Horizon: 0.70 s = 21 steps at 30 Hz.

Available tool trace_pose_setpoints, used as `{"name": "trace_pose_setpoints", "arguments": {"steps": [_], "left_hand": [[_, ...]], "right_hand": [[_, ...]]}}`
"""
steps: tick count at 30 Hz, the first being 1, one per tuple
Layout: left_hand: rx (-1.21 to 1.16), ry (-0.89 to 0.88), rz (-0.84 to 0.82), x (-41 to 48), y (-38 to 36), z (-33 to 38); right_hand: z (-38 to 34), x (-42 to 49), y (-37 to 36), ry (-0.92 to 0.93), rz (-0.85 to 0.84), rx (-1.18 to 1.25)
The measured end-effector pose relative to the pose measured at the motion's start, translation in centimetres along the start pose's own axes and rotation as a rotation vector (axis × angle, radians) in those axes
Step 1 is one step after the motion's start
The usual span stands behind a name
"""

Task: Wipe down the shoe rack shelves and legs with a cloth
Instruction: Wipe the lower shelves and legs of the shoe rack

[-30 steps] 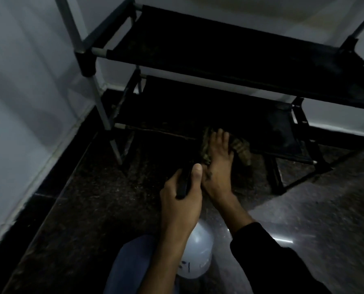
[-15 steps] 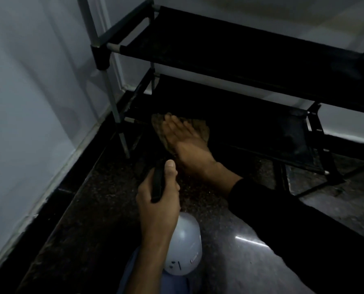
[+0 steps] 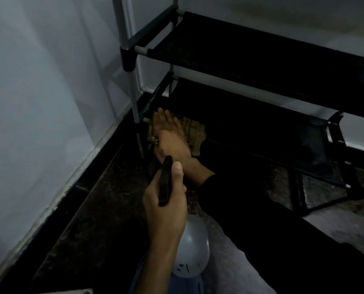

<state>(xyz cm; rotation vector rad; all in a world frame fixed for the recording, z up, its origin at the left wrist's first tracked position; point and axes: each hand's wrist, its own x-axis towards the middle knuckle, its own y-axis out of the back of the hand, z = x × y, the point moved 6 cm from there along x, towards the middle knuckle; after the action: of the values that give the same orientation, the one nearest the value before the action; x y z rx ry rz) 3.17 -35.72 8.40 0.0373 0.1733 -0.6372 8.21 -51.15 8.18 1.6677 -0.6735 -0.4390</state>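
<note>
I see the black fabric-shelved shoe rack with grey metal tube legs (image 3: 251,60) filling the upper right of the frame, standing on a dark speckled stone floor (image 3: 96,209) in the corner of a pale grey wall (image 3: 39,92). My right hand (image 3: 170,141), coming from a black sleeve (image 3: 261,209) that crosses the lower right of the frame, lies flat with fingers stretched out on a crumpled olive-brown cloth (image 3: 194,133) just left of the frame's centre. The cloth rests on the front left corner of the rack's lower shelf (image 3: 261,128), just beside the grey front left leg (image 3: 135,115); part of the cloth hangs over the shelf's front edge. That grip is spread, palm pressing the cloth down rather than pinching it. My left hand (image 3: 166,200), in the lower middle of the frame, has its grip closed round a slim black oblong object (image 3: 165,183), thumb laid along its right side; I cannot tell what the object is. The left hand hovers above the floor, in front of the right wrist and clear of the rack. Below the left forearm, at the bottom centre, sits a rounded pale grey object with small dark marks (image 3: 192,257), partly hidden by the arm. The upper shelf (image 3: 261,52) above the cloth is bare black fabric.
</note>
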Motion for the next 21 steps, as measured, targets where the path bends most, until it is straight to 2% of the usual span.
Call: {"name": "trace_pose_setpoints", "arguments": {"steps": [2,5,8,10,11,13,15,16,17,19,21], "left_hand": [[0.014,0.000,0.014,0.2,0.4,0.0],[0.020,0.009,0.011,0.5,0.7,-0.1],[0.027,0.010,0.011,1.0,0.4,0.1],[0.051,0.004,0.028,1.8,0.2,0.3],[0.058,0.002,0.040,2.3,0.0,0.4],[0.066,-0.011,0.076,3.7,-0.2,0.8],[0.094,-0.032,0.116,5.2,-0.2,1.3],[0.109,-0.042,0.134,5.9,-0.2,1.6],[0.123,-0.048,0.150,6.7,-0.1,1.8],[0.156,-0.050,0.175,8.1,0.2,2.0],[0.189,-0.050,0.195,9.3,0.6,2.0]], "right_hand": [[-0.2,0.5,-0.2,0.098,-0.001,-0.031],[3.4,-1.9,0.2,0.194,0.018,-0.071],[7.9,-5.4,1.4,0.210,-0.021,-0.067],[9.3,-6.6,2.8,0.176,0.020,0.040],[9.4,-6.6,3.7,0.137,0.082,0.130],[9.6,-5.1,5.3,-0.114,0.208,0.354],[10.5,-2.1,5.2,-0.502,0.211,0.647],[10.6,-0.5,4.6,-0.652,0.197,0.812],[10.1,1.1,4.3,-0.725,0.198,0.978],[8.4,4.1,3.7,-0.700,0.244,1.175],[5.9,5.9,3.3,-0.536,0.258,1.143]]}}
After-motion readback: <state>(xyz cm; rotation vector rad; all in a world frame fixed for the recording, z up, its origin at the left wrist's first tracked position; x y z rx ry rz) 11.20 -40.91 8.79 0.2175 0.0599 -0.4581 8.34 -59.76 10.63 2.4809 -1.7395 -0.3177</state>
